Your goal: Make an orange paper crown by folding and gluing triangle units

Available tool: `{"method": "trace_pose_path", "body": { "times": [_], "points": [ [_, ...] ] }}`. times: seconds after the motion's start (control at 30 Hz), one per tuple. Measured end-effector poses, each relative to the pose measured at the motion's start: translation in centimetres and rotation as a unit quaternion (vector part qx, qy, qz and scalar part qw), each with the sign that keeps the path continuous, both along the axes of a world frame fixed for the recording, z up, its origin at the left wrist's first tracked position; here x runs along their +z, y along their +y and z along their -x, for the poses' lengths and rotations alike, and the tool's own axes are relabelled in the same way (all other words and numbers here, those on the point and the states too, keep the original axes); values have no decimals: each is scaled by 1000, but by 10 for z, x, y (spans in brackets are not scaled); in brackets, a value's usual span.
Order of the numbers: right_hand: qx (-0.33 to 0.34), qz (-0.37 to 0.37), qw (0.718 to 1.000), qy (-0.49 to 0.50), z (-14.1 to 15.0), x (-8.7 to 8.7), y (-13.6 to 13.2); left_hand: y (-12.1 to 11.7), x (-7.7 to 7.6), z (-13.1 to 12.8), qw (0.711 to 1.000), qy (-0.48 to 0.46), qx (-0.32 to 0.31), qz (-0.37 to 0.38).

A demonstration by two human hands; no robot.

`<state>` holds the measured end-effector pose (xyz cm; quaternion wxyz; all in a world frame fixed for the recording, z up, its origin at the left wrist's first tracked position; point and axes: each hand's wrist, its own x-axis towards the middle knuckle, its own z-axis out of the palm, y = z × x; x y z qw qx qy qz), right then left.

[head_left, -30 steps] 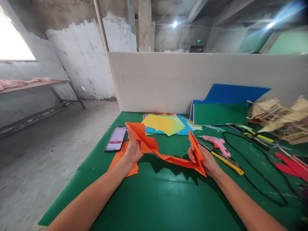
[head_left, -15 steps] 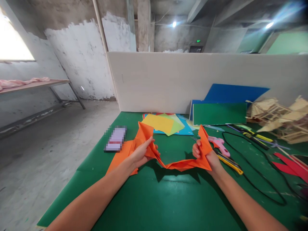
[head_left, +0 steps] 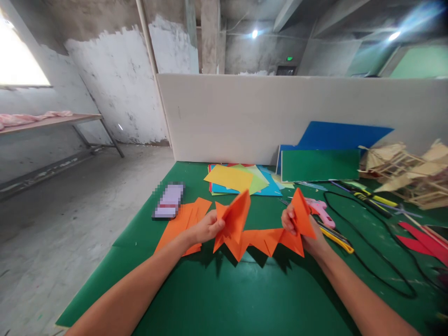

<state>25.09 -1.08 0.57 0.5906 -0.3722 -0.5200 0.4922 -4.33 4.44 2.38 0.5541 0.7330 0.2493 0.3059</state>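
Taking twelve o'clock as straight ahead of you, the green table point(head_left: 227, 298) carries everything in your reach: a stack of coloured paper point(head_left: 229, 177) at twelve with a yellow sheet on top, flat orange sheets point(head_left: 175, 228) at eleven, and the phone point(head_left: 170, 200) beyond them, its screen blurred. The pink glue gun point(head_left: 324, 212) and the yellow cutter point(head_left: 338, 239) lie between one and two, near your right hand point(head_left: 312, 243); wooden frames point(head_left: 420, 177) sit farther out at two, and the green board point(head_left: 320, 165) stands at one. Your left forearm reaches in from seven, slanting across the edge of the orange sheets, and your right forearm comes in from five, angled inward. Your left hand point(head_left: 208, 226) is closed near twelve, thumb pressed on one end of the folded orange paper point(head_left: 261, 238); that end fans upward toward one. Your right hand is closed too, at one, its fingers curled at the paper's other end, with a pointed flap standing up and hiding part of the palm. Between your hands the zigzag middle hangs with its points down, above shadows on the table.
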Motion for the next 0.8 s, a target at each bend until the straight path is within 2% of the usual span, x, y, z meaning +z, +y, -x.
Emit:
{"method": "trace_pose_path", "body": {
  "times": [0.07, 0.1, 0.17, 0.27, 0.37, 0.47, 0.57, 0.73, 0.8],
  "points": [
    [6, 12, 998, -63, 3, -2, -4, -1, 3, 0, 991, 60, -64, -101],
    [5, 18, 994, -108, 5, -3, -6, -2, 5, 0, 978, 101, -95, -157],
    [19, 22, 977, -213, 10, -4, -8, -3, 7, -3, 945, 187, -113, -244],
    [75, 22, 946, -314, 16, -3, -8, -4, 10, -7, 911, 288, -82, -285],
    [80, 28, 942, -325, 20, -4, -7, -5, 13, -8, 889, 343, -57, -299],
    [68, 29, 946, -315, 20, -6, -6, -5, 16, -6, 888, 353, -44, -292],
    [63, 32, 949, -308, 19, -8, -6, -3, 16, -2, 901, 349, -21, -257],
    [72, 33, 949, -304, 18, -9, -7, 7, 14, 8, 950, 295, 16, -100],
    [76, 32, 948, -308, 17, -8, -7, 11, 13, 13, 959, 270, 62, -53]
  ]
}}
